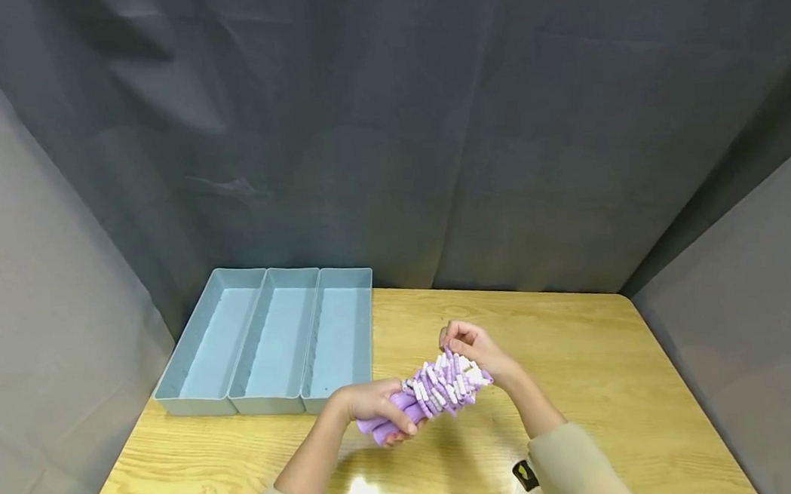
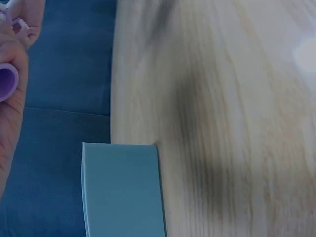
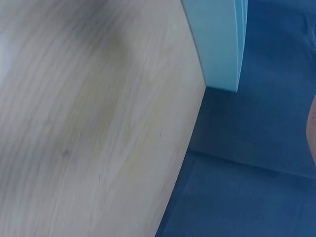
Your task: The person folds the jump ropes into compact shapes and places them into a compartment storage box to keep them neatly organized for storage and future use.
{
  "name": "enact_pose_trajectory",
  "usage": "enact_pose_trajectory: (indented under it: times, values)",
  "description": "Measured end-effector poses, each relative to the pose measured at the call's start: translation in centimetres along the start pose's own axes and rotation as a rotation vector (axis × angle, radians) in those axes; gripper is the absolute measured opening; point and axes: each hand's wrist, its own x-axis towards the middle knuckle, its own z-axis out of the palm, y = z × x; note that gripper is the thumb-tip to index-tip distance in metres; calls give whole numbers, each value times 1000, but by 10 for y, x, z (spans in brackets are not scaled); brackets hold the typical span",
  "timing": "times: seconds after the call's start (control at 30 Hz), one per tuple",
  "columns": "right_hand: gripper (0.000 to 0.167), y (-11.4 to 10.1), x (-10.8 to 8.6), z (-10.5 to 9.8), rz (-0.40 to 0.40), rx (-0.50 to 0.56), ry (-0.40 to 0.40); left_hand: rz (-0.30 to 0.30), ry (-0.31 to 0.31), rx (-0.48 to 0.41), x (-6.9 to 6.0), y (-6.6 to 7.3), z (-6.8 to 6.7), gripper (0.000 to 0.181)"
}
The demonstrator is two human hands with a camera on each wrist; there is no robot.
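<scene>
Tufted bundle (image 1: 448, 383): lilac and white strands, mottled together
Smooth tubes (image 1: 369, 425): plain lilac, one hollow end deeper violet in the left wrist view
Three trays (image 1: 265, 404): plain pale blue-grey, nearer turquoise in the wrist views
Tabletop (image 1: 554, 396): yellow-tan with streaky wood grain, greyish beige from the wrists
Back curtain (image 1: 334, 130): plain charcoal, deep blue from the wrists
Side curtains (image 1: 39, 314): light grey
Sleeves (image 1: 577, 464): pale grey-beige
Small tag (image 1: 523, 476): black with a yellow mark

Both sleeves (image 1: 577, 462) are plain cloth in pale greyish beige
</scene>
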Motion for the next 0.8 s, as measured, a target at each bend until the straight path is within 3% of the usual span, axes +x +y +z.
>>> enact_pose_trajectory:
  times: [0.2, 0.47, 0.63, 0.8]
  values:
    - [20, -3, -5, 4, 74, 25, 44, 25, 8, 22, -2, -1, 0, 28]
    - [27, -16, -11, 17, 198, 26, 101, 48, 32, 34, -4, -4, -2, 29]
    - [27, -17, -13, 25, 211, -27, 167, 71, 63, 88, -5, -6, -4, 29]
    - [26, -14, -19, 26, 238, -15, 175, 55, 112, 95, -6, -8, -5, 26]
